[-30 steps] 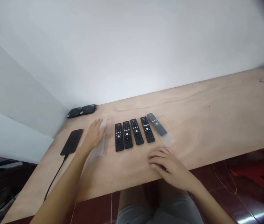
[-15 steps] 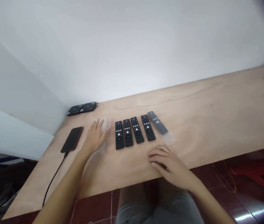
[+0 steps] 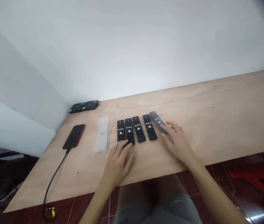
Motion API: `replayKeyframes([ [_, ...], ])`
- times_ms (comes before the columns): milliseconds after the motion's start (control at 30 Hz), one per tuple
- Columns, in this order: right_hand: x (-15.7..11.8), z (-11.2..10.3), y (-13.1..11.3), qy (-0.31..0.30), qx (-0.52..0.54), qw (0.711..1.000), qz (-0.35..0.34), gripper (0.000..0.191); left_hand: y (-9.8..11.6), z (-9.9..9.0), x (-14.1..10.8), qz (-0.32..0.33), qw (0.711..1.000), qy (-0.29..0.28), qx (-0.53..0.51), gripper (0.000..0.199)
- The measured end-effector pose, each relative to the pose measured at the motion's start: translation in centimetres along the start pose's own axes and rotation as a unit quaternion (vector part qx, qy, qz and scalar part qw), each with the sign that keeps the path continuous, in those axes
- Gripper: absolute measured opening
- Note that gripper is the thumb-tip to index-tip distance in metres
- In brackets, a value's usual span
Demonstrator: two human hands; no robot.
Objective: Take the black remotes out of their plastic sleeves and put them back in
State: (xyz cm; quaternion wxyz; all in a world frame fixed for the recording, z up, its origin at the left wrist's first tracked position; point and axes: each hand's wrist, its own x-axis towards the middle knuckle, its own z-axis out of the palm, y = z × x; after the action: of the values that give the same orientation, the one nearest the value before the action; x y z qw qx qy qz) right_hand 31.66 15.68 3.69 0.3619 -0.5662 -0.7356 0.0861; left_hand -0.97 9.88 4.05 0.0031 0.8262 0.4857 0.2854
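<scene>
Several black remote controls (image 3: 138,129) lie in a row on the wooden table (image 3: 202,115). The rightmost remote control (image 3: 156,119) sits inside a clear plastic sleeve and leans at an angle. My right hand (image 3: 176,140) rests over the lower end of that sleeved remote, fingers spread and touching it. At the lower ends of the two leftmost remotes is my left hand (image 3: 118,160), its fingers stretched out and holding nothing; the fingertips cover part of them. Left of the row lie flat clear plastic sleeves (image 3: 102,135).
A phone (image 3: 74,137) with a black cable (image 3: 55,174) lies on the left of the table. Two black boxes (image 3: 83,106) sit at the back left corner against the white wall (image 3: 132,46). A red plastic chair or stool (image 3: 253,175) stands below at the right.
My left hand has moved right, off the plastic sleeves, to the lower ends of the leftmost remotes. My right hand has moved up and right onto the sleeved remote.
</scene>
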Motion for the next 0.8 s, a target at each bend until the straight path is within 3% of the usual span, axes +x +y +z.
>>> replayKeyframes([
  [133,0.6,0.9,1.6,-0.048,-0.054,0.997,-0.032,0.042,-0.3,0.3,0.1,-0.012,0.999,-0.014,0.029,0.053],
  [367,-2.3,0.6,2.7,0.025,-0.055,0.998,-0.026,0.034,0.0,0.4,0.0,0.007,0.998,-0.050,0.045,0.063],
  [500,-2.6,-0.2,2.7,0.067,-0.032,0.997,0.030,0.028,0.0,0.4,0.1,0.014,0.997,-0.064,0.039,0.062],
  [667,-3.5,-2.2,4.4,0.043,-0.004,0.995,0.090,0.025,0.2,0.1,-0.1,0.010,0.998,-0.053,0.034,0.051],
  [800,-6.0,-5.6,6.8,-0.006,-0.001,0.994,0.113,0.043,0.3,-0.2,-0.4,0.051,0.998,-0.028,0.022,0.029],
])
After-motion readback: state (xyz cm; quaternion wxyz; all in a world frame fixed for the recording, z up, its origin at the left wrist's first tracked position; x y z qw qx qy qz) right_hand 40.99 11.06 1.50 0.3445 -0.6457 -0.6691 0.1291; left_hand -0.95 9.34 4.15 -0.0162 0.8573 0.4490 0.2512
